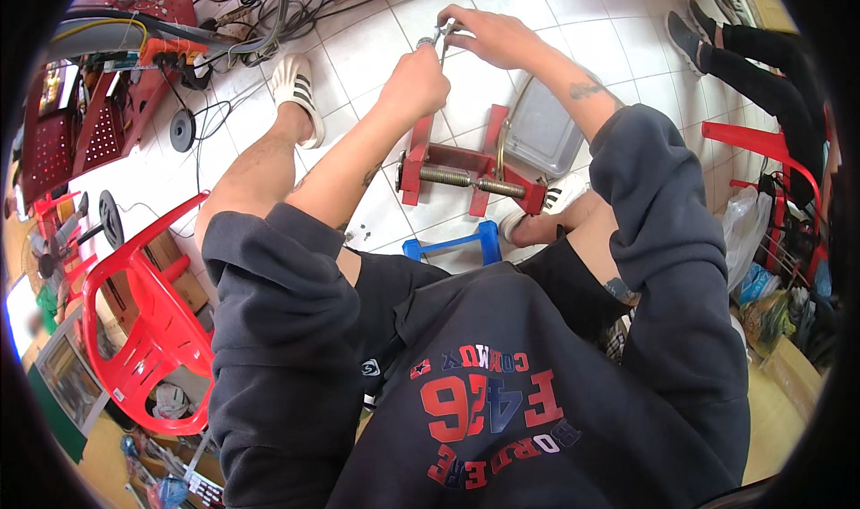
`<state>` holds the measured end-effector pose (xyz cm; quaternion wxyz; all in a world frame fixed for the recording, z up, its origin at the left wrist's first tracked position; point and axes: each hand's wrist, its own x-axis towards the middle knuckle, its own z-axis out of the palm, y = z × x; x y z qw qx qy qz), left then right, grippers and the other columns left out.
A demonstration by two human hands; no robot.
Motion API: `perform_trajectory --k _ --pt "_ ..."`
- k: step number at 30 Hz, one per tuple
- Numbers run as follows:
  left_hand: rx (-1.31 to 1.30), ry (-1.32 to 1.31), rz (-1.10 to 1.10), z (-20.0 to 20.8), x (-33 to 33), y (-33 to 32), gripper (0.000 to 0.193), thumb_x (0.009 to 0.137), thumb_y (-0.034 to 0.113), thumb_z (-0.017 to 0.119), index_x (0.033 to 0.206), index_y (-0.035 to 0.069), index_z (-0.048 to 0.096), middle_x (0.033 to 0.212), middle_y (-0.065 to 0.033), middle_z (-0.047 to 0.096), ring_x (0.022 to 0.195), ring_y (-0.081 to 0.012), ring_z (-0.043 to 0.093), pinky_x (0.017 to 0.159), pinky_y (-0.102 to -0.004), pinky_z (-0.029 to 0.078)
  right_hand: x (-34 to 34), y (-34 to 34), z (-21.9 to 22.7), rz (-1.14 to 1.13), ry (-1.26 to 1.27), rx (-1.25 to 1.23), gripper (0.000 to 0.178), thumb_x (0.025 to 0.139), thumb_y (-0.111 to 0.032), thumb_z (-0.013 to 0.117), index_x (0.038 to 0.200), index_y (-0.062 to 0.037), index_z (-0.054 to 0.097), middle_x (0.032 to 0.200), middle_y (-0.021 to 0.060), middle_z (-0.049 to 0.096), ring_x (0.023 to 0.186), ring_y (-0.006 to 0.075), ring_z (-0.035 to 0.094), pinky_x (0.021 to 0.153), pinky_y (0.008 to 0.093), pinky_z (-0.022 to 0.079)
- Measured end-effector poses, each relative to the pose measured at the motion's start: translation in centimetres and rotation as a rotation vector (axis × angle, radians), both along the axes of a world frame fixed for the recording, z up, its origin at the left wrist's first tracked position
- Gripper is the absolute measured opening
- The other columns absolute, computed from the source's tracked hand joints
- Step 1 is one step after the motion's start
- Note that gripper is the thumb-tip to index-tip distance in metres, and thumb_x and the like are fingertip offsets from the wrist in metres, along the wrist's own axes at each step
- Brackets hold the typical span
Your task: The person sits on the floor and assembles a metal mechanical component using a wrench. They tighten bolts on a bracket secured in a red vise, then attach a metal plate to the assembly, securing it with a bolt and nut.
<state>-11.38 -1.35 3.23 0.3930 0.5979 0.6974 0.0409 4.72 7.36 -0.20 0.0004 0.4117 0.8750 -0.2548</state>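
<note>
Out ahead over the tiled floor, my two hands meet around a slim silvery metal piece [441,41]. My left hand [417,82] is closed in a fist on its lower part. From the right, my right hand [494,38] curls its thumb and fingers against the upper end. The grip hides most of the piece, so its exact kind does not show. Just below my hands, between my feet, stands a red metal frame [411,179] with a thick threaded rod [445,176] across it.
A grey plastic tray [544,131] lies right of the red frame. Nearer me is a blue stool [489,242]. Red plastic chairs [148,307] flank me, with cables [309,9] and a black disc [183,130] at left. Another person's legs [761,65] extend in at right.
</note>
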Motion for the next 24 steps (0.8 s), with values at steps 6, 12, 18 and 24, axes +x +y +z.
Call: perform_trajectory --k 6,12,18,24 --pt "-0.11 -0.298 0.127 -0.6 -0.1 0.2 0.028 0.088 0.003 0.05 0.11 -0.015 0.05 0.089 -0.0255 0.069 0.071 -0.0304 0.072 0.066 -0.0375 0.059 -0.2 -0.1 -0.1 0.007 -0.018 0.018 0.028 0.1 -0.037 0.052 0.124 -0.0228 0.052 0.118 0.0041 0.068 0.106 0.0265 0.065 0.088 0.0404 0.051" --pt "-0.16 -0.411 0.152 0.6 -0.5 0.6 0.029 0.095 0.008 0.045 0.115 -0.011 0.05 0.095 -0.0162 0.068 0.063 -0.0174 0.064 0.056 -0.0317 0.057 0.1 0.3 -1.1 0.032 -0.01 0.045 0.032 0.102 -0.044 0.047 0.126 -0.0237 0.053 0.114 0.0076 0.065 0.102 0.0278 0.065 0.085 0.0429 0.051" --pt "-0.18 -0.611 0.343 -0.6 -0.1 0.5 0.033 0.105 0.023 0.038 0.115 -0.006 0.051 0.077 -0.0058 0.057 0.052 -0.0101 0.044 0.046 -0.0278 0.041 0.0 0.1 -0.3 0.012 -0.026 0.019 0.028 0.1 -0.038 0.05 0.123 -0.0224 0.054 0.117 0.0047 0.067 0.106 0.026 0.065 0.089 0.0408 0.051" --pt "-0.201 -0.594 0.35 -5.0 0.2 -1.0 0.035 0.109 0.035 0.03 0.1 0.006 0.047 0.068 0.0027 0.042 0.052 -0.0085 0.036 0.047 -0.0273 0.035 -0.2 0.1 -0.1 -0.004 -0.022 -0.001 0.029 0.1 -0.039 0.05 0.124 -0.0217 0.053 0.117 0.0072 0.066 0.105 0.0278 0.064 0.088 0.0423 0.05"
